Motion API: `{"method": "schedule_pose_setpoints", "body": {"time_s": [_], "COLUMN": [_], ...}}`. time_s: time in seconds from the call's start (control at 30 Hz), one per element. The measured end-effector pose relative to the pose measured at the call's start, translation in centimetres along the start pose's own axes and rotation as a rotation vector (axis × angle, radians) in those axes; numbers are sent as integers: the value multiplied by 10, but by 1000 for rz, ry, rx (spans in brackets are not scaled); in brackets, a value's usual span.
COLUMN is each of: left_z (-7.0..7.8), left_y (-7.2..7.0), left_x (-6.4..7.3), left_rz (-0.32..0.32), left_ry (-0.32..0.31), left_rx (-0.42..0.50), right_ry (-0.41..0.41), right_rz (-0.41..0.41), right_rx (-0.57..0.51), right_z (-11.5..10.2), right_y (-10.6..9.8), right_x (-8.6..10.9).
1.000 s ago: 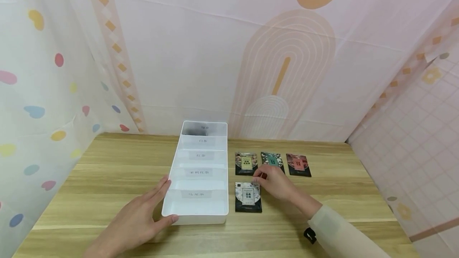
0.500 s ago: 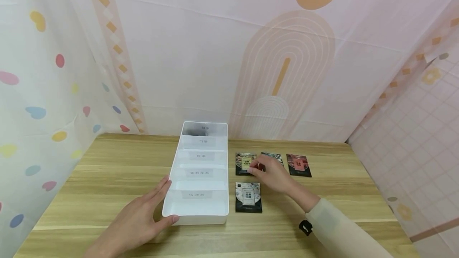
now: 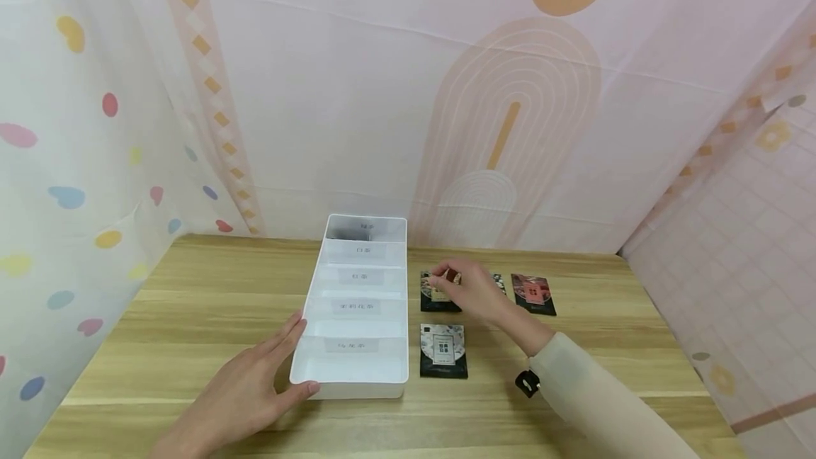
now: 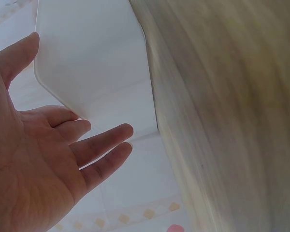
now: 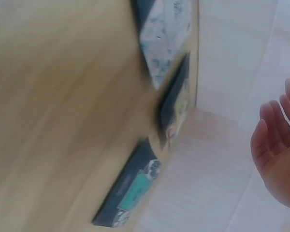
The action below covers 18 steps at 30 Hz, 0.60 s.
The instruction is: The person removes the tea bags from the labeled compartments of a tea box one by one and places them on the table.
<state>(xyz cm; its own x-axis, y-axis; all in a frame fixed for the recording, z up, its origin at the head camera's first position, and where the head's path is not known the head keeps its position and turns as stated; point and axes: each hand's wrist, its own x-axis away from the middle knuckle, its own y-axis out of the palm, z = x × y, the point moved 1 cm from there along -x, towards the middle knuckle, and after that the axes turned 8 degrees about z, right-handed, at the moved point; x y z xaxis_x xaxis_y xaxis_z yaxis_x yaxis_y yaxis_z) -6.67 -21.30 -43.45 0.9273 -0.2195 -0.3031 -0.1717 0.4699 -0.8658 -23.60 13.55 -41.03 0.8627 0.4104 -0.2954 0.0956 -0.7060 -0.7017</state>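
A long white divided box (image 3: 357, 391) stands on the table, with paper labels in its compartments. My left hand (image 3: 245, 388) rests at its near left corner, fingers extended along the side and thumb at the front edge. My right hand (image 3: 474, 292) is over the yellow-labelled packet (image 3: 440, 301), fingers loosely bent; in the right wrist view nothing shows between them. Behind that hand, the green-labelled packet (image 5: 137, 190) is mostly hidden in the head view. A red-labelled packet (image 3: 533, 293) lies to its right, and a white-labelled packet (image 3: 443, 351) lies nearer me.
The wooden table (image 3: 210, 289) is bounded by patterned cloth (image 3: 357, 91) behind and at both sides. Something dark (image 3: 347, 234) shows in the far compartment of the box. A black strap piece (image 3: 528, 382) hangs by the right sleeve (image 3: 593, 395).
My right hand has moved left and slightly away from me, from above the white-labelled packet to over the yellow-labelled one. The left hand, box and packets have stayed put.
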Motion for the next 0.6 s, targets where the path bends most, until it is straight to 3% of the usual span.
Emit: {"method": "schedule_pose_setpoints", "body": {"time_s": [0.33,0.6], "left_z": [1,1], "left_y": [-1,-1], "left_x": [2,3], "left_rz": [3,4], "left_ry": [0,0], "left_rx": [1,2], "right_ry": [-43,-40], "right_rz": [33,57], "right_rx": [-33,-61], "right_z": [-12,-22], "right_y": [-3,7], "right_x": [-27,-49]}}
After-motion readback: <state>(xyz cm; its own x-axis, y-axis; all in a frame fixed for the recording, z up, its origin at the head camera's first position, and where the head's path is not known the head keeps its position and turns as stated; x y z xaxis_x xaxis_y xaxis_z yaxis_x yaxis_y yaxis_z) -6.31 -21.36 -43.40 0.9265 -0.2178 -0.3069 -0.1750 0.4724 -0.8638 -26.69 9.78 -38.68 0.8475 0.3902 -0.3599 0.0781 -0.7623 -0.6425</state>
